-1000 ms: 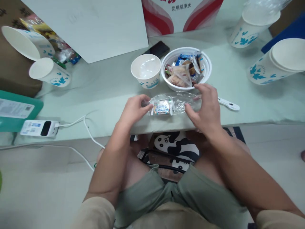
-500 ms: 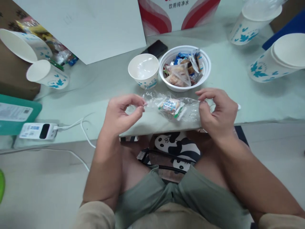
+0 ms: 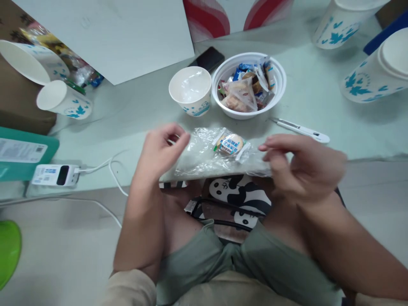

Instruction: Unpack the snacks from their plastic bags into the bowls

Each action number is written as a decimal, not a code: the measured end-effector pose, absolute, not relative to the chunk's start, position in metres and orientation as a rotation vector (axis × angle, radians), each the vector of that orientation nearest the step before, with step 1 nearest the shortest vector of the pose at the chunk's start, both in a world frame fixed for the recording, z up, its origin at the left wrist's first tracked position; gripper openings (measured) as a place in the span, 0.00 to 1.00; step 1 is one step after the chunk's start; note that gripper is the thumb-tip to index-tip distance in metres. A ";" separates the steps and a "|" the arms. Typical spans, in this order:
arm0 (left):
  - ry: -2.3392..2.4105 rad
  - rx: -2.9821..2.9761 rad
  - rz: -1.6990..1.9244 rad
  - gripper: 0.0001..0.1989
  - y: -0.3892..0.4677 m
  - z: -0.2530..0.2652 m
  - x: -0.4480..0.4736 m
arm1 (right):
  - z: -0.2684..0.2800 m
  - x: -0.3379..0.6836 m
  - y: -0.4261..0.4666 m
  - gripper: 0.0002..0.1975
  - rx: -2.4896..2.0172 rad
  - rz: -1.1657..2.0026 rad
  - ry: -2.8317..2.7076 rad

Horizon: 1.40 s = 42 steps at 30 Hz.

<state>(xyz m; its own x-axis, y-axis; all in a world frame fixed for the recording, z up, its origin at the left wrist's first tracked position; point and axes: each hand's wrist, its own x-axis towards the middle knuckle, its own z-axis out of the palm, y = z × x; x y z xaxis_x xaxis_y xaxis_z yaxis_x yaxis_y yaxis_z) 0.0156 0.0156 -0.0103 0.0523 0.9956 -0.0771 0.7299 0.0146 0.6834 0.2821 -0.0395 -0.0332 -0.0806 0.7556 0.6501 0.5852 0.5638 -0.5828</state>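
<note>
On the table before me lies a clear plastic bag, spread flat, with a small wrapped snack on it. The snack's wrapper has blue and green print. My left hand is beside the bag's left side, fingers curved, a gap showing between thumb and fingers, and nothing visible in it. My right hand hovers near the bag's right end, somewhat blurred, index finger and thumb apart. Behind it a white utility knife rests on the table. A white bowl of wrapped snacks stands beyond the bag.
Beside the bowl is a paper cup with clear plastic inside. A phone lies behind. More paper cups stand at right, others at left. A white power bank with a cable sits front left.
The bag, earlier stretched between both hands, now lies flat, the snack on it. My right hand has moved right and toward me, uncovering the knife. My left hand has shifted slightly left.
</note>
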 end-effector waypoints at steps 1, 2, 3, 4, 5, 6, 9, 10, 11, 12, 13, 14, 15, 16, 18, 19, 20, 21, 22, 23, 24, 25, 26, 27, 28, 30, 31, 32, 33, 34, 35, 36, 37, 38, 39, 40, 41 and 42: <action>1.873 1.721 0.701 0.11 0.018 -0.014 0.015 | -0.033 0.278 -0.041 0.10 -1.110 0.251 -1.834; 1.966 1.675 0.699 0.13 0.020 -0.018 0.015 | -0.033 0.274 -0.041 0.11 -1.132 0.309 -1.920; 2.009 1.644 0.608 0.16 0.021 -0.021 0.015 | -0.033 0.271 -0.042 0.13 -1.169 0.377 -2.022; 2.006 1.630 0.461 0.20 0.022 -0.024 0.016 | -0.033 0.269 -0.043 0.15 -1.217 0.442 -2.133; 1.979 1.628 0.311 0.23 0.022 -0.026 0.017 | -0.033 0.267 -0.044 0.16 -1.281 0.508 -2.252; 1.951 1.636 0.196 0.25 0.022 -0.028 0.019 | -0.033 0.266 -0.044 0.18 -1.365 0.564 -2.370; 1.914 1.655 0.040 0.23 0.020 -0.031 0.025 | -0.033 0.265 -0.045 0.18 -1.685 0.632 -2.614; 1.883 1.643 0.023 0.21 0.020 -0.031 0.027 | -0.032 0.264 -0.044 0.18 -1.778 0.644 -2.644; 1.835 1.624 0.019 0.19 0.020 -0.032 0.028 | -0.031 0.264 -0.044 0.19 -1.852 0.659 -2.653; 1.772 1.602 0.034 0.17 0.020 -0.033 0.029 | -0.029 0.264 -0.043 0.19 -1.913 0.674 -2.646; 1.699 1.579 0.075 0.16 0.020 -0.034 0.029 | -0.028 0.264 -0.042 0.19 -1.961 0.686 -2.627; 1.627 1.555 0.146 0.15 0.020 -0.036 0.030 | -0.027 0.264 -0.042 0.19 -1.997 0.691 -2.598; 1.560 1.527 0.237 0.14 0.020 -0.039 0.031 | -0.026 0.263 -0.042 0.19 -2.018 0.684 -2.565; 1.498 1.488 0.338 0.14 0.020 -0.042 0.032 | -0.025 0.263 -0.042 0.19 -2.031 0.654 -2.526; 1.382 1.335 0.547 0.12 0.019 -0.047 0.038 | -0.027 0.262 -0.042 0.18 -2.003 0.544 -2.439; 1.325 1.215 0.637 0.11 0.018 -0.049 0.041 | -0.028 0.261 -0.043 0.17 -1.955 0.476 -2.388; 1.266 1.076 0.712 0.10 0.017 -0.051 0.046 | -0.031 0.261 -0.043 0.16 -1.877 0.411 -2.330; 1.209 0.935 0.770 0.10 0.016 -0.051 0.051 | -0.033 0.261 -0.044 0.15 -1.760 0.373 -2.275; 1.161 0.808 0.815 0.10 0.015 -0.051 0.055 | -0.036 0.262 -0.043 0.14 -1.610 0.376 -2.227; 1.126 0.710 0.843 0.11 0.014 -0.050 0.059 | -0.039 0.262 -0.042 0.14 -1.437 0.419 -2.187; 1.102 0.646 0.859 0.12 0.013 -0.049 0.062 | -0.041 0.262 -0.041 0.16 -1.268 0.486 -2.152; 1.089 0.607 0.869 0.12 0.013 -0.047 0.065 | -0.044 0.262 -0.040 0.17 -1.129 0.561 -2.121; 1.080 0.584 0.874 0.12 0.012 -0.046 0.067 | -0.046 0.261 -0.038 0.18 -1.040 0.625 -2.092; 1.067 0.572 0.870 0.12 0.012 -0.044 0.068 | -0.048 0.261 -0.036 0.19 -1.010 0.658 -2.062; 1.050 0.566 0.863 0.12 0.011 -0.042 0.068 | -0.050 0.260 -0.033 0.19 -1.032 0.659 -2.031; 1.000 0.564 0.848 0.12 0.011 -0.038 0.067 | -0.054 0.258 -0.029 0.17 -1.142 0.612 -1.977; 0.972 0.566 0.845 0.12 0.011 -0.037 0.067 | -0.055 0.257 -0.027 0.15 -1.197 0.584 -1.960; 0.949 0.569 0.846 0.12 0.011 -0.035 0.066 | -0.057 0.257 -0.026 0.13 -1.247 0.560 -1.950; 0.938 0.573 0.852 0.12 0.010 -0.034 0.066 | -0.058 0.257 -0.024 0.13 -1.290 0.544 -1.948; 0.938 0.577 0.863 0.12 0.010 -0.032 0.066 | -0.059 0.257 -0.024 0.15 -1.327 0.542 -1.955; 0.944 0.580 0.876 0.11 0.009 -0.031 0.067 | -0.061 0.258 -0.023 0.19 -1.358 0.549 -1.961; 0.948 0.583 0.890 0.11 0.008 -0.030 0.068 | -0.062 0.258 -0.022 0.24 -1.386 0.565 -1.968; 0.943 0.582 0.901 0.11 0.007 -0.029 0.069 | -0.064 0.258 -0.022 0.28 -1.409 0.589 -1.975; 0.926 0.578 0.906 0.11 0.006 -0.028 0.070 | -0.066 0.258 -0.021 0.32 -1.430 0.615 -1.980; 0.903 0.574 0.906 0.11 0.005 -0.028 0.071 | -0.067 0.258 -0.021 0.34 -1.454 0.633 -1.977; 0.882 0.571 0.904 0.11 0.005 -0.028 0.072 | -0.069 0.258 -0.020 0.35 -1.480 0.638 -1.965; 0.869 0.568 0.904 0.11 0.004 -0.027 0.072 | -0.071 0.258 -0.018 0.35 -1.502 0.639 -1.948; 0.865 0.565 0.902 0.10 0.005 -0.027 0.072 | -0.072 0.259 -0.017 0.35 -1.515 0.645 -1.929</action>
